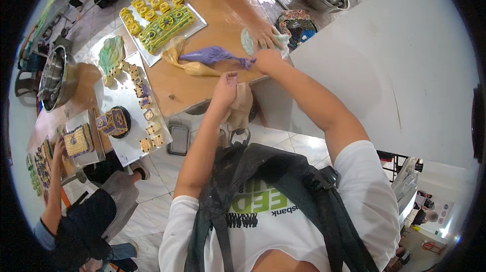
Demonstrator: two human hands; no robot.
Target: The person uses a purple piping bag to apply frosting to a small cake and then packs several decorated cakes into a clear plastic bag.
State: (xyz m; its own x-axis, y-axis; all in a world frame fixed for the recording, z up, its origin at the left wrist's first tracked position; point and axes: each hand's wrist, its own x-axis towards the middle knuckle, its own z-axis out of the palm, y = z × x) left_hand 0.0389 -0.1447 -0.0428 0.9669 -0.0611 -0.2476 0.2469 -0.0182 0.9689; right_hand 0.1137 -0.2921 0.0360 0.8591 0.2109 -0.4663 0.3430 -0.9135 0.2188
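Observation:
My left hand (226, 89) is closed at the table's near edge, with a bunched beige cloth (240, 103) hanging from it. The twisted tail of a yellow piping bag (199, 69) reaches almost to its fingers. Beside that lies a piping bag of purple icing (209, 55), its tail running to my right hand (270, 62). That hand is curled, and its fingertips are hidden, so what it grips is unclear. Just beyond it, a co-worker's hand (265, 36) presses on a pale green and white cloth (247, 42).
A board (152, 59) bears a yellow-and-green cake and several small yellow cakes. Left, another board (127, 146) holds a purple-and-gold cake. Metal bowls (72, 70) stand farther out. A white panel (379, 63) spans the right. Another person (95, 211) is at left; a metal pan (178, 139) lies below.

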